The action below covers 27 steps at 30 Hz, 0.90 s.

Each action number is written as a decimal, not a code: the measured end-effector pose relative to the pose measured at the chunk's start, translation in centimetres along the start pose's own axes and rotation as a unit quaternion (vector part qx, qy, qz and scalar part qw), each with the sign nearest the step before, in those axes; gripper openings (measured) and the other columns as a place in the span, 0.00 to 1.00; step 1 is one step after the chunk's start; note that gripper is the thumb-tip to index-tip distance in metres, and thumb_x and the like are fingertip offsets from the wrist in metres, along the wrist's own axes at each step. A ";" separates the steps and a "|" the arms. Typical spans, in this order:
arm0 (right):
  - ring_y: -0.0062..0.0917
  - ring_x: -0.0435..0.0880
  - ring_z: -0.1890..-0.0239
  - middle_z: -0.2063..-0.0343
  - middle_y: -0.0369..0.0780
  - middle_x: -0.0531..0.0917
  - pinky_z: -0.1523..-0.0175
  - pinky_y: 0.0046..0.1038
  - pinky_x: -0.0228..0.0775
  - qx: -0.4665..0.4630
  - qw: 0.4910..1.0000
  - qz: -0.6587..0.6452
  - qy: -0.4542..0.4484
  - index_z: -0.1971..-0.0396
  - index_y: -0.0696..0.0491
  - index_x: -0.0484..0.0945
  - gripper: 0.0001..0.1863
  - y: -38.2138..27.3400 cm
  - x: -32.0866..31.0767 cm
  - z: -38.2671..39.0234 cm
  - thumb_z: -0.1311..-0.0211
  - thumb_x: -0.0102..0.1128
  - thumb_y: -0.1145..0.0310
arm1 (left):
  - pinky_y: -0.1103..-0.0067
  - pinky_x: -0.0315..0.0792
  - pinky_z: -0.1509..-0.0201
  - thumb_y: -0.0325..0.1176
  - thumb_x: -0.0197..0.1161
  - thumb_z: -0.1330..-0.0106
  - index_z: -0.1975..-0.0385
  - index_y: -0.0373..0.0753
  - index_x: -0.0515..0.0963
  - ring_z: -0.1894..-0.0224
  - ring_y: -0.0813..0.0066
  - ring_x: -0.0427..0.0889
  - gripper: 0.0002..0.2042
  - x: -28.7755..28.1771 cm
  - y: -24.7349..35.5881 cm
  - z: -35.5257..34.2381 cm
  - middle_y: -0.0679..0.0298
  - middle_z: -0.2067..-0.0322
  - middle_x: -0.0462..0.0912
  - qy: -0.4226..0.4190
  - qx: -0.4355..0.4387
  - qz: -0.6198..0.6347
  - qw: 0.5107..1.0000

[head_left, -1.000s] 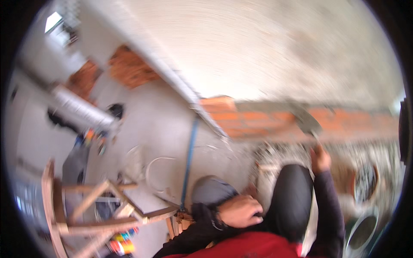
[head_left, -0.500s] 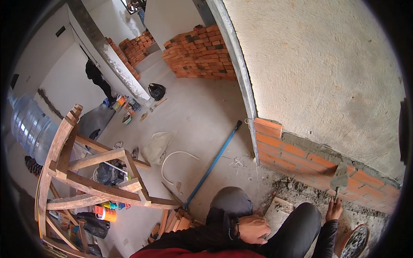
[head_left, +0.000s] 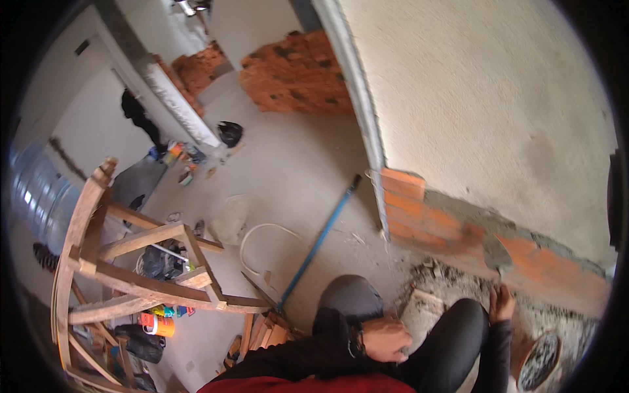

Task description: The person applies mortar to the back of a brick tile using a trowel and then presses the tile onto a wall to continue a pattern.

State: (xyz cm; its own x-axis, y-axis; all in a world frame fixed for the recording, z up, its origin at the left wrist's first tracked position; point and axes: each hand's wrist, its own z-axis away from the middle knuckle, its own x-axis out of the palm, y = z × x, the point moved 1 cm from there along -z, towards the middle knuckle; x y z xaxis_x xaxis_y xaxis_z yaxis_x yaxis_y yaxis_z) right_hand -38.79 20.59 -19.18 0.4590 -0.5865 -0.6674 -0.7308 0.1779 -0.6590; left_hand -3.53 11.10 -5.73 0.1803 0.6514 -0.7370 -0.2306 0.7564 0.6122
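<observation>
Rubble-strewn ground [head_left: 413, 272] lay beyond the person's knees. Nearest, the left hand [head_left: 385, 339] was loosely curled; whether it held anything could not be told. Closed round a trowel [head_left: 498, 255], the right hand [head_left: 502, 303] had the blade before the low brickwork [head_left: 429, 226], contact unclear. Beside that arm stood a tub [head_left: 525, 369] of grey mix. Several courses were laid, with mortar [head_left: 468, 211] along their top; one end brick [head_left: 404, 184] sat highest, while the mortar rightward bore no visible brick, seemingly unfinished. Farther off rose stacked bricks [head_left: 295, 72].
</observation>
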 end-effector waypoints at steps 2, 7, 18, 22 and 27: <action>0.53 0.77 0.70 0.74 0.53 0.78 0.65 0.40 0.71 -0.003 0.997 -0.059 0.041 0.64 0.59 0.77 0.11 2.5 2.0 -0.8 0.44 0.66 0.70 | 0.64 0.72 0.48 0.42 0.64 0.40 0.63 0.36 0.79 0.56 0.53 0.79 0.15 -1.1 0.2 -1.0 0.54 0.63 0.81 -0.031 0.003 -0.024 0.999; 0.50 0.81 0.69 0.72 0.49 0.81 0.64 0.42 0.73 -0.026 0.998 0.050 -0.040 0.63 0.57 0.78 0.15 -3.3 2.7 -3.8 0.43 0.67 0.62 | 0.65 0.71 0.47 0.45 0.62 0.36 0.60 0.35 0.78 0.54 0.54 0.79 0.17 -1.9 -0.2 0.2 0.53 0.62 0.81 -0.003 -0.012 0.019 1.000; 0.45 0.80 0.75 0.78 0.48 0.79 0.68 0.37 0.71 0.097 0.994 0.038 0.019 0.67 0.59 0.77 0.14 0.1 -0.2 -1.9 0.41 0.66 0.63 | 0.64 0.71 0.46 0.46 0.60 0.34 0.58 0.34 0.78 0.53 0.52 0.78 0.19 -2.5 0.4 -1.1 0.53 0.60 0.82 -0.052 -0.019 0.014 0.998; 0.43 0.78 0.79 0.83 0.48 0.77 0.70 0.37 0.70 0.148 0.989 -0.009 0.023 0.68 0.60 0.77 0.16 0.8 -0.8 -0.5 0.39 0.64 0.60 | 0.64 0.71 0.46 0.45 0.60 0.34 0.57 0.34 0.78 0.53 0.52 0.78 0.19 -2.6 0.4 -0.9 0.53 0.60 0.82 -0.048 -0.021 0.012 0.999; 0.45 0.79 0.80 0.86 0.47 0.77 0.70 0.41 0.71 0.034 0.993 0.005 -0.115 0.72 0.58 0.80 0.16 -2.3 -2.0 -2.5 0.40 0.64 0.58 | 0.64 0.71 0.47 0.44 0.61 0.35 0.58 0.33 0.78 0.53 0.52 0.79 0.18 -2.4 0.3 -1.1 0.53 0.60 0.81 -0.041 -0.018 0.014 0.999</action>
State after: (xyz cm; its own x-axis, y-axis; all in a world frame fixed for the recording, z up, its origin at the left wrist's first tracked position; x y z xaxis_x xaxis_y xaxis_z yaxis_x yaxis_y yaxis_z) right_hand -39.29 19.42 -15.51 0.5609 -0.3902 -0.7302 -0.7034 0.2406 -0.6689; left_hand -5.05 9.69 -4.05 0.2506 0.6755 -0.6934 -0.2706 0.7366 0.6198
